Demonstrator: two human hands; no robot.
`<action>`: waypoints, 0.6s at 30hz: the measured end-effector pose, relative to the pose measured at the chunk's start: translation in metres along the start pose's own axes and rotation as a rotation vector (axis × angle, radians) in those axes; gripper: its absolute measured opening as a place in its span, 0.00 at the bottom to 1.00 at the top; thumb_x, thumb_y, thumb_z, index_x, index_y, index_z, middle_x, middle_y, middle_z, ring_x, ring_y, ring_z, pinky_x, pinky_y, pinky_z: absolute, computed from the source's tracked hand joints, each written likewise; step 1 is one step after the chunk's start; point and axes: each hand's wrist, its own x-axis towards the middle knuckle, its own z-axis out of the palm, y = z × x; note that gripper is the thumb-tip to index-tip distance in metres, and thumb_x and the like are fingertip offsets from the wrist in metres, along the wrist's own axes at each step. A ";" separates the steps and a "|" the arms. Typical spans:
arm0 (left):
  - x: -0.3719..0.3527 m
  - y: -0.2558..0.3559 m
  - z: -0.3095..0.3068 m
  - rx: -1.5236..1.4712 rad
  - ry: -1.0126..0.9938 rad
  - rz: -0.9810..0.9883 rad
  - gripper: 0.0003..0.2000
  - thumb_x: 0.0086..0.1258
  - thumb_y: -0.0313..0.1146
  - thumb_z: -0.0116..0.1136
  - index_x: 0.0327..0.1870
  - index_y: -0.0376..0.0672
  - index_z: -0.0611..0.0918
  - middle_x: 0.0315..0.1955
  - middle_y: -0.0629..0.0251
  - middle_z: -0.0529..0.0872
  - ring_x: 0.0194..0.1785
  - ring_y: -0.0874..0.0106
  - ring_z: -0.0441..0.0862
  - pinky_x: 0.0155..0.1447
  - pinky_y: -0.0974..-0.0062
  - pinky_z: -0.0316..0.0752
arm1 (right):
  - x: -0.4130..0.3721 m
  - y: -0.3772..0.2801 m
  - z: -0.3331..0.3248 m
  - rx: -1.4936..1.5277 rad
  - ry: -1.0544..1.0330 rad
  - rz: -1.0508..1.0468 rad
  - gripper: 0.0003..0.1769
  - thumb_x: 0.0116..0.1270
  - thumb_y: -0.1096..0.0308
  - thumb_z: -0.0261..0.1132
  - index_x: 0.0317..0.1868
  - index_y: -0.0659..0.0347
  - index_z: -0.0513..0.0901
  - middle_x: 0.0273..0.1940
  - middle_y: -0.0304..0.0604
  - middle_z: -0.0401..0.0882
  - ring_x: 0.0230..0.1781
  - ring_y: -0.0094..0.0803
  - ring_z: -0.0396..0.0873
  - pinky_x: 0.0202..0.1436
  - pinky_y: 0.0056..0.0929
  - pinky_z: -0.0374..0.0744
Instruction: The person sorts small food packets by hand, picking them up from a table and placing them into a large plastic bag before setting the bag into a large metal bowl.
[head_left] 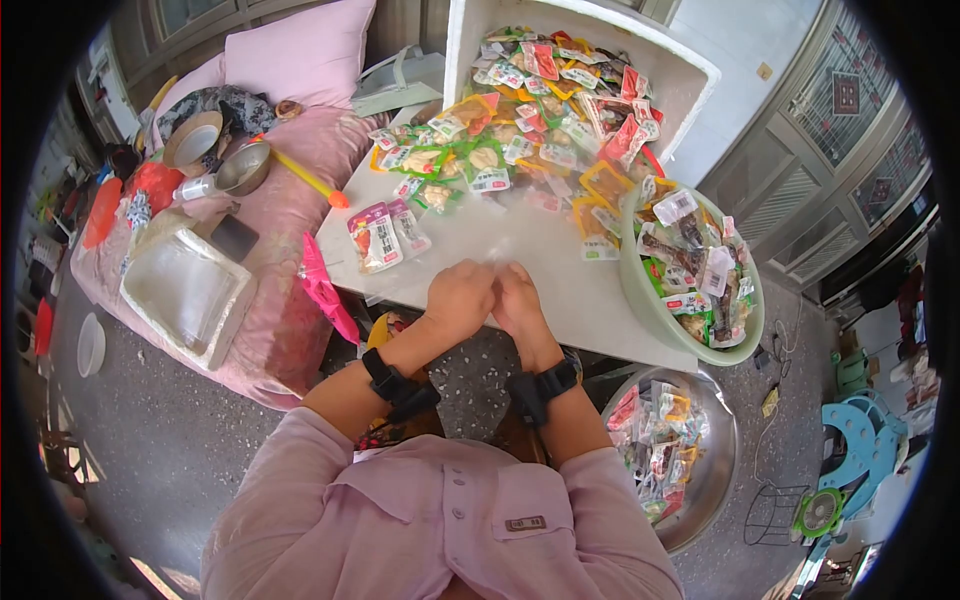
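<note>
My left hand [461,298] and my right hand [518,300] meet over the near edge of the pale table [560,290]. Both have their fingers pinched together. A faint clear sheen shows just beyond the fingertips, but I cannot make out what they hold. Left of them lie a pink-and-white food packet [374,240] and a paler packet [409,228]. Farther back, a heap of sealed food pouches [485,158] spreads across the table from a tipped white foam box [690,75]. Each wrist wears a black strap.
A pale green basin [637,285] of packets stands at the table's right. Below it, a metal bowl [715,490] holds more packets. At left is a pink-covered bed [290,230] with a foam lid [190,290], bowls and a pink bag [328,295]. A green fan [819,513] sits right.
</note>
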 end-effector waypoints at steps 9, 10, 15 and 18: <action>-0.016 -0.036 0.056 0.112 -0.227 -0.092 0.03 0.47 0.27 0.49 0.21 0.41 0.70 0.20 0.59 0.74 0.24 0.59 0.73 0.29 0.62 0.69 | 0.030 -0.035 -0.077 -1.369 0.425 -0.503 0.13 0.50 0.68 0.58 0.35 0.67 0.73 0.28 0.53 0.74 0.30 0.41 0.74 0.36 0.32 0.71; -0.020 -0.041 0.064 0.076 -0.203 -0.111 0.02 0.47 0.27 0.49 0.21 0.41 0.70 0.20 0.59 0.74 0.24 0.58 0.73 0.28 0.62 0.69 | 0.032 -0.044 -0.088 -1.359 0.542 -0.505 0.13 0.49 0.69 0.58 0.34 0.68 0.73 0.28 0.53 0.74 0.30 0.41 0.74 0.36 0.31 0.71; -0.029 -0.048 0.076 -0.011 -0.095 -0.080 0.02 0.47 0.28 0.49 0.21 0.41 0.70 0.21 0.59 0.74 0.24 0.57 0.73 0.29 0.62 0.69 | 0.049 -0.071 -0.161 -0.798 0.833 -0.307 0.17 0.48 0.75 0.55 0.42 0.66 0.69 0.31 0.46 0.73 0.28 0.37 0.73 0.33 0.29 0.71; -0.029 -0.052 0.078 -0.026 -0.082 -0.077 0.03 0.46 0.27 0.50 0.21 0.42 0.70 0.20 0.59 0.74 0.24 0.58 0.73 0.29 0.62 0.68 | 0.054 -0.072 -0.178 -0.280 0.827 -0.186 0.19 0.48 0.76 0.54 0.44 0.65 0.66 0.33 0.45 0.72 0.29 0.35 0.72 0.33 0.28 0.72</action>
